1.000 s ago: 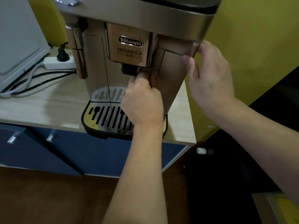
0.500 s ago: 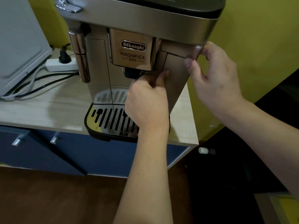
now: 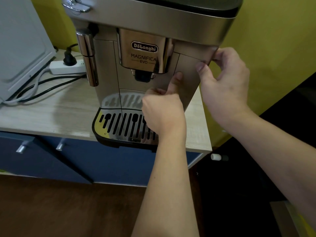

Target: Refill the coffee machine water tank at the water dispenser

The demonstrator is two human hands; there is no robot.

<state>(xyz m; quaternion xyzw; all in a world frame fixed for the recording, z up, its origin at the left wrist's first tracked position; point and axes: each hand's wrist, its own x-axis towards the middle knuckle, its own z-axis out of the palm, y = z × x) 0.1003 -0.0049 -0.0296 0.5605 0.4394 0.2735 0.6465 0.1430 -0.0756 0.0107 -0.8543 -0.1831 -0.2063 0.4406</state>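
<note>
A silver DeLonghi coffee machine (image 3: 106, 65) stands on a light wood counter (image 3: 51, 113). Its water tank front panel (image 3: 189, 71) forms the machine's right front corner, still seated in the body. My left hand (image 3: 162, 110) is at the panel's left side, thumb pressed on its face below the spout. My right hand (image 3: 225, 82) grips the panel's upper right edge, thumb on the front and fingers curled behind the corner. No water dispenser is in view.
The drip tray (image 3: 119, 127) juts over the counter's front edge. A white power strip (image 3: 66, 65) with a black plug and cables lies at the left, beside a white appliance (image 3: 22, 45). Blue cabinet doors (image 3: 102, 163) sit below. A yellow wall (image 3: 273, 48) is on the right.
My left thumb has come off the spout area and pressed onto the tank panel. My right hand has stayed on the panel's top right corner. The tank has not visibly come out.
</note>
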